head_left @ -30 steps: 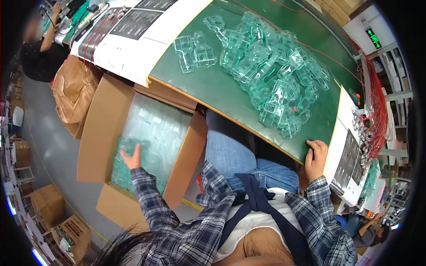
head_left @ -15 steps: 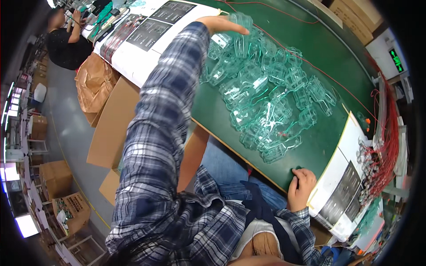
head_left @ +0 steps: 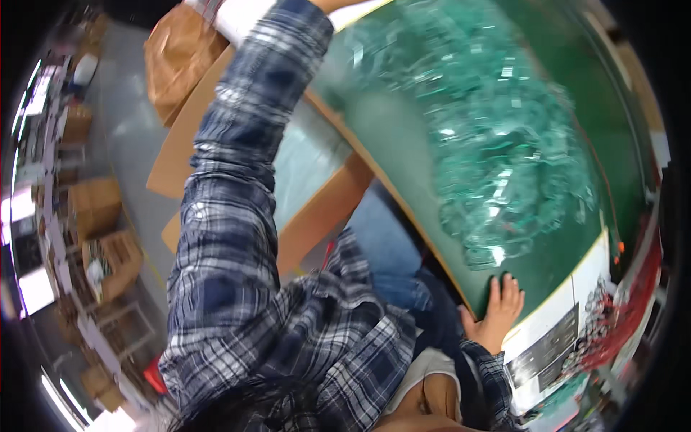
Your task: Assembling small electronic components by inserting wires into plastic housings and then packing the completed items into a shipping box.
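My left arm, in a blue-and-white checked sleeve (head_left: 234, 165), stretches over the table edge toward the top of the picture. Only the wrist and a sliver of my left hand (head_left: 335, 3) show there; the fingers are cut off by the frame. To the right of that arm lies a wide heap of clear greenish plastic pieces (head_left: 497, 158), smeared by motion, on the green tabletop (head_left: 392, 119). My right hand (head_left: 498, 315) rests on the tabletop's near corner below the heap, open, with its fingers spread and nothing in it.
An open cardboard box (head_left: 327, 205), lined with clear plastic film, stands beside the table under my left arm. Crumpled brown paper (head_left: 180, 57) lies beyond it. White printed sheets (head_left: 543, 353) and bundled red wires (head_left: 622, 324) lie at the right. More cartons (head_left: 97, 205) line the left.
The view has shifted, and the heap appears further right. My left hand, earlier over the heap's far end by a clear piece, is now mostly out of frame. My right hand's curled fingers have straightened.
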`<state>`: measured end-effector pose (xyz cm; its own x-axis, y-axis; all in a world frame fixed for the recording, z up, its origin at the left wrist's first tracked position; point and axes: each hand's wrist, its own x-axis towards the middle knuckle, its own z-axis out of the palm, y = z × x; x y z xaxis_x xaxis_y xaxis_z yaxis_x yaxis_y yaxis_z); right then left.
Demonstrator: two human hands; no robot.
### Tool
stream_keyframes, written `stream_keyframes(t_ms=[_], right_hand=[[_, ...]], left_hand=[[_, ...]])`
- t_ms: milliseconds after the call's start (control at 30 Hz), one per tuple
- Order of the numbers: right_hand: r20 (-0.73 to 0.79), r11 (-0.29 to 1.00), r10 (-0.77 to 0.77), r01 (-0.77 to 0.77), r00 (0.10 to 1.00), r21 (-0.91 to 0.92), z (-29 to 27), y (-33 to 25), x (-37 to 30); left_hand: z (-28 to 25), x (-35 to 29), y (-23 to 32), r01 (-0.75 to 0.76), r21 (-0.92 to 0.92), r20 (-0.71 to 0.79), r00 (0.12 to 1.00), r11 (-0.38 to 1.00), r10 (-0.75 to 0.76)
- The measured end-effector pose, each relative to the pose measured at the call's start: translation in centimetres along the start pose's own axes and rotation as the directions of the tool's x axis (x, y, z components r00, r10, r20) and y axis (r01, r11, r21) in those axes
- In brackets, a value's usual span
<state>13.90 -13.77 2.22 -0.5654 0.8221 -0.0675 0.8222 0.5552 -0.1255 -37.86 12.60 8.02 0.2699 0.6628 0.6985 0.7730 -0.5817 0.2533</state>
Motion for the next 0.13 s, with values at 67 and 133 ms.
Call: stream_keyframes(t_ms=[67,133], right_hand=[[0.026,0.999,0.002,-0.001,1.000,-0.035,0.3,-0.1,-0.5],[-0.055,0.990,0.067,-0.074,0.996,-0.116,1.2,0.3,-0.9]], left_hand=[[-6.8,-6.2,1.4,0.143,0.061,0.002,0.990,0.988,-0.143],[-13.3,-16.1,0.0,0.352,0.093,-0.013,0.936,0.931,-0.352]])
